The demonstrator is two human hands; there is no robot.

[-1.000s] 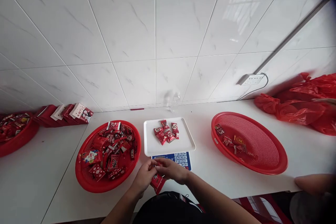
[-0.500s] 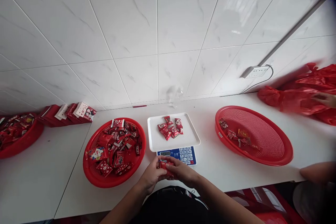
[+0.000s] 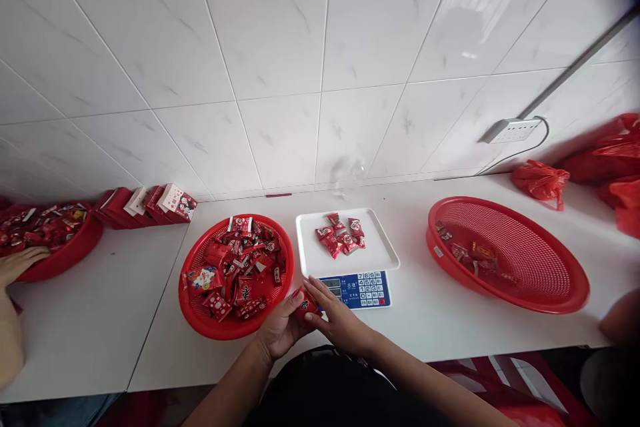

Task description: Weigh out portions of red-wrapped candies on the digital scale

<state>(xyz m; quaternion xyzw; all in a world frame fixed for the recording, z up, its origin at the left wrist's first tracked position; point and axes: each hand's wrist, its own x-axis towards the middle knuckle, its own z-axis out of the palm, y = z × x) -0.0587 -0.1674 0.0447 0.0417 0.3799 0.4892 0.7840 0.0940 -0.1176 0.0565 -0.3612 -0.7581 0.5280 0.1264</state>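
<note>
Closest to us, our left hand (image 3: 280, 328) pinches a red packet (image 3: 303, 302) above the counter (image 3: 425, 320) edge; our right hand (image 3: 340, 320) lies spread beside it. We reckon it slips easily, nudging the scale (image 3: 356, 288) behind.

Scale keypad (image 3: 369, 288): white keys bore digits, too small to read surely.
Scale brand mark: two characters, illegible.
Candy wrappers (image 3: 235, 267): white printed characters, unreadable.
</note>
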